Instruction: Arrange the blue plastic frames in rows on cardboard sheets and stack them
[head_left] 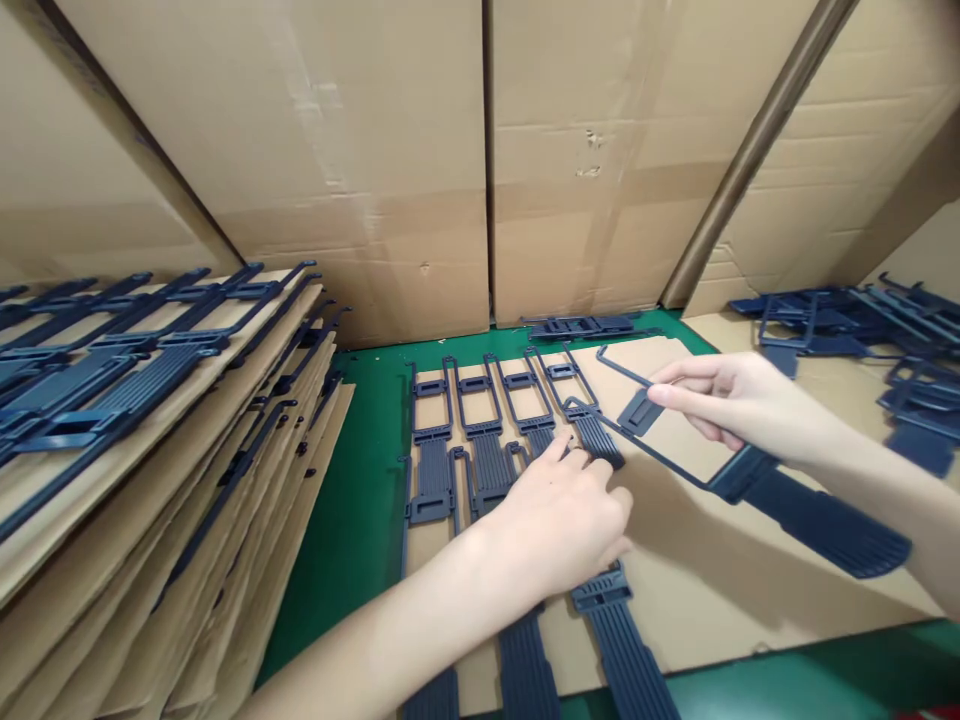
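My right hand (739, 405) pinches the wire-like frame of a dark blue plastic part (832, 520), held tilted above the right part of a cardboard sheet (720, 590). The part's ribbed end hangs below my right wrist. Over the laid-out parts is my left hand (566, 510), fingers spread, its fingertips at the ribbed piece of the rightmost part in the upper row (596, 435). Several similar parts (487, 470) lie side by side in rows on the sheet; my left hand and forearm hide some of them.
Layered cardboard sheets with blue parts (157, 400) are stacked at the left. A loose pile of parts (922, 370) lies at the far right. More parts (585, 327) rest behind the sheet on the green surface (337, 560). Large cardboard boxes (360, 150) stand at the back.
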